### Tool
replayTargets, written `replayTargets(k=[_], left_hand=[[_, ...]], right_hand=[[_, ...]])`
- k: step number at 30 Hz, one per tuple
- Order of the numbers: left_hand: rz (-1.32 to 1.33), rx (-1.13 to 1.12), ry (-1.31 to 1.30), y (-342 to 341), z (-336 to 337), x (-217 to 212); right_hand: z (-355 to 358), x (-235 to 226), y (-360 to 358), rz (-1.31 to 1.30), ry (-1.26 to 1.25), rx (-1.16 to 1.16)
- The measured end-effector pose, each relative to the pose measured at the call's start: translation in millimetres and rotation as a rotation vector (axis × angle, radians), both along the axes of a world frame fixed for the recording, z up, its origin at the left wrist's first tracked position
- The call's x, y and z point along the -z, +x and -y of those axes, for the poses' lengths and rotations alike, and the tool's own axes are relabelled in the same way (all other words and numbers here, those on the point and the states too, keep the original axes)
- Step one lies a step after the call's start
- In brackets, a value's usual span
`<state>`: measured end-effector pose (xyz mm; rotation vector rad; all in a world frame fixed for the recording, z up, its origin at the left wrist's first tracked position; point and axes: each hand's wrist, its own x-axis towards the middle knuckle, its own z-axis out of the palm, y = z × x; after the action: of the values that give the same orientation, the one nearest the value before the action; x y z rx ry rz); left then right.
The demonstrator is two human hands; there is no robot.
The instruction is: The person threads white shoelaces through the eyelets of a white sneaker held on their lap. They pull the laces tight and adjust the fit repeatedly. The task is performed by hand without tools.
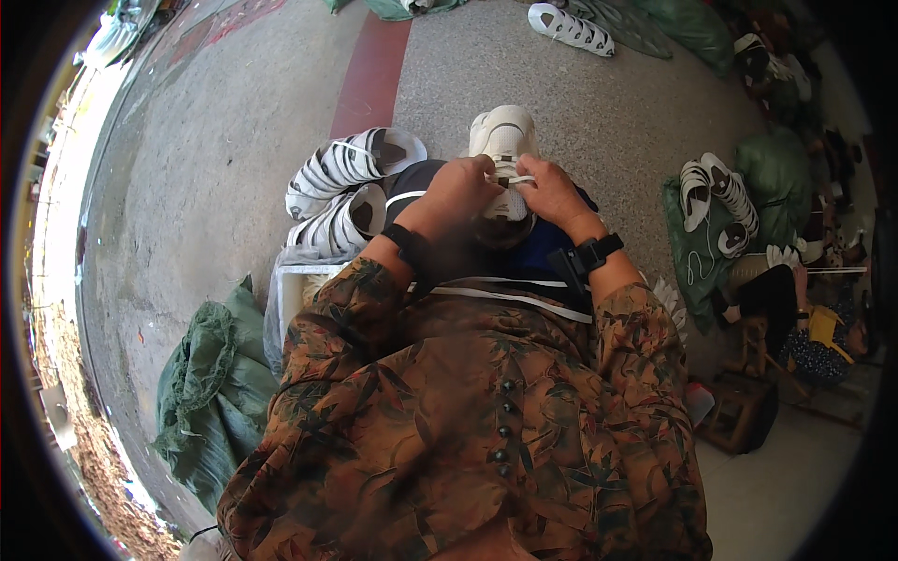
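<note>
A white sneaker (506, 131) sits in front of me over my lap, its tongue and lacing turned toward me. My left hand (464, 194) is closed in a pinch at the left edge of the lacing. From the other side my right hand (556, 196) pinches a white shoelace (514, 179) between thumb and fingers. The lace runs across the shoe between both hands. Part of the shoe's opening is hidden in shadow close to my lap. Loose white laces (524, 301) lie across my lap.
At my left, stacked striped white shoe uppers (339, 168) rest on a plastic-lined box (288, 297). A green sack (217, 374) slumps beside it. More uppers lie on a green sack (678, 245) at right, near a seated person (814, 327) and a wooden stool (739, 409). Another upper (572, 30) lies farther off.
</note>
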<state>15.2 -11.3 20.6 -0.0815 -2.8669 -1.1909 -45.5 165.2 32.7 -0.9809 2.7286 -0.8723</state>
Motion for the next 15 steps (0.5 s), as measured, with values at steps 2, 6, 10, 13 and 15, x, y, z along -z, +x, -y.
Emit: replayTargets(k=[2, 6, 10, 13, 15], left_hand=[[-0.075, -0.105, -0.035, -1, -6, 18], [-0.072, -0.043, -0.172, -15, -10, 18], [0.019, -0.004, -0.216, -34, -10, 6], [0.056, 0.052, -0.234, -39, -14, 4], [0.052, 0.069, -0.193, -38, -15, 5]], right_hand=[[9, 3, 12, -0.001, 0.069, 0.056], [15, 10, 13, 0.015, 0.127, 0.193], [-2, 28, -7, 0.168, -0.068, 0.238], [-10, 35, -16, 0.185, -0.181, 0.196], [-12, 35, -9, 0.097, -0.196, 0.195]])
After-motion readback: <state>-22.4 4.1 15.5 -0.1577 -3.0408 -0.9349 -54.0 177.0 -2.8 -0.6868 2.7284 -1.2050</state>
